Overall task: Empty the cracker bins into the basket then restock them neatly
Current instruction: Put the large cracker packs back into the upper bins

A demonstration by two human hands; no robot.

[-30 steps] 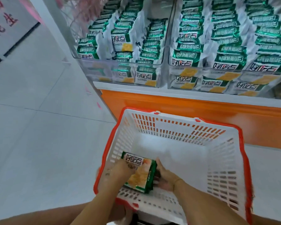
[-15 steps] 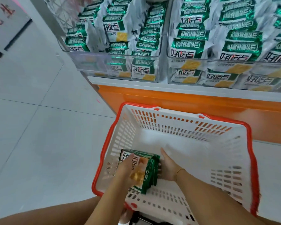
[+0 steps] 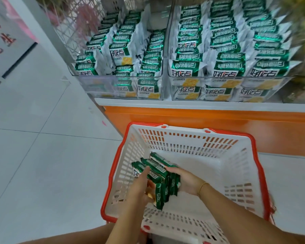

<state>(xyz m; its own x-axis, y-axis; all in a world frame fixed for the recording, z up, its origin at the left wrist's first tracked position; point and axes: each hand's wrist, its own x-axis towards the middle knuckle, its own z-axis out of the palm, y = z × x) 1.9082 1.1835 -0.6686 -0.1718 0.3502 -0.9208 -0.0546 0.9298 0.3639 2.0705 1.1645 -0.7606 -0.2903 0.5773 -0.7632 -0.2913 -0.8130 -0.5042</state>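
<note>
A white basket with a red rim (image 3: 197,148) stands on the floor below the shelf. Inside it at the near left lies a stack of green cracker packs (image 3: 157,175), leaning and fanned out. My left hand (image 3: 139,189) rests against the stack's left side with fingers stretched along it. My right hand (image 3: 185,182) cups the stack from the right, fingers bent round the packs. Two clear bins sit on the shelf above: the left bin (image 3: 120,85) and the right bin (image 3: 224,88), both packed with rows of the same green and white packs.
An orange shelf front (image 3: 236,127) rises just behind the basket. Pale tiled floor (image 3: 42,155) spreads to the left. A wall with red lettering (image 3: 0,39) is at the far left. Pink flowers (image 3: 84,20) hang above the left bin.
The packs between my hands have sunk lower into the basket and fanned apart. My view has tilted up a little toward the bins.
</note>
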